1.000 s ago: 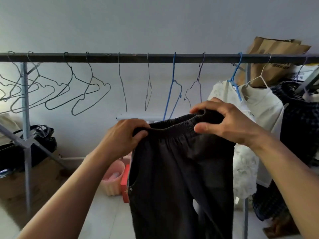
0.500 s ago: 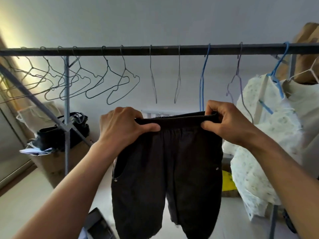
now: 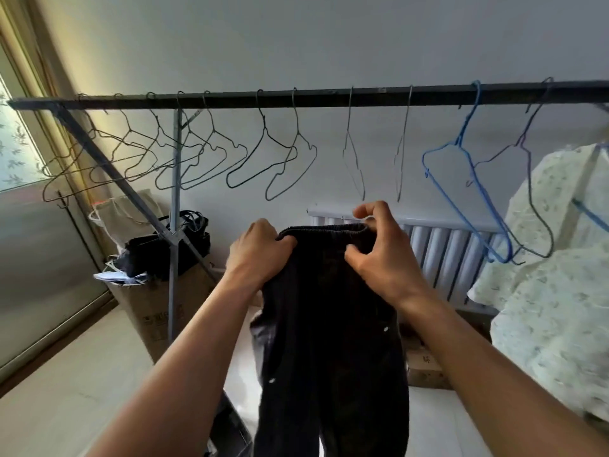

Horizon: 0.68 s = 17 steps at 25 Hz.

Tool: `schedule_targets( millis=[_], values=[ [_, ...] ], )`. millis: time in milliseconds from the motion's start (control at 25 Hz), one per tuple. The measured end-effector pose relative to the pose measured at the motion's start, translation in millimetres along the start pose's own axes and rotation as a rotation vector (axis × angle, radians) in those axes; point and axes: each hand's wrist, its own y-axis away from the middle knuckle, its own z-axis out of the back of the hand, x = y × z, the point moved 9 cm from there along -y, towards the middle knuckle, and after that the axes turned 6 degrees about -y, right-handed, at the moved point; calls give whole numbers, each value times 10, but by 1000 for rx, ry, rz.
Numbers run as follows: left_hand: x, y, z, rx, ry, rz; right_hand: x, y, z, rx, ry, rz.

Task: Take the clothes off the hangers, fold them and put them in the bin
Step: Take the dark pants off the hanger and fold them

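Presently: left hand [image 3: 260, 255], fingers curled tight over one end of the elastic waistband, fingertips buried in cloth. Right hand [image 3: 384, 258] pinches the other end; the exact contact is hidden behind the hand. Item: dark charcoal cloth trousers [image 3: 329, 324], held up in mid-air below the dark metal rail [image 3: 329, 98], two small pale studs showing, legs cut off by the lower edge.

Around my fingers [image 3: 372, 209]: radiator, rail, bag, box.
The white radiator [image 3: 441, 255] stands just behind them and the dark rail [image 3: 329, 98] runs above; left of them a black bag [image 3: 158, 255] sits on a cardboard box [image 3: 145, 311], near the window [image 3: 13, 143].
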Motion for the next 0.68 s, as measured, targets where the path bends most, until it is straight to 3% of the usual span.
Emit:
schedule_targets(
  millis=[160, 320, 440, 600, 680],
  values=[
    [331, 0, -198, 154, 608, 232, 113, 98, -414, -29, -46, 18],
    [437, 49, -101, 153, 800, 286, 208, 139, -763, 40, -209, -16],
    [476, 110, 78, 144, 936, 320, 303, 174, -1012, 183, -255, -39],
    [456, 154, 265, 210, 1233, 201, 375, 102, -1138, 151, -267, 7],
    [585, 162, 426, 128, 1166, 89, 360, 5, -1068, 54, -361, -53]
  ],
)
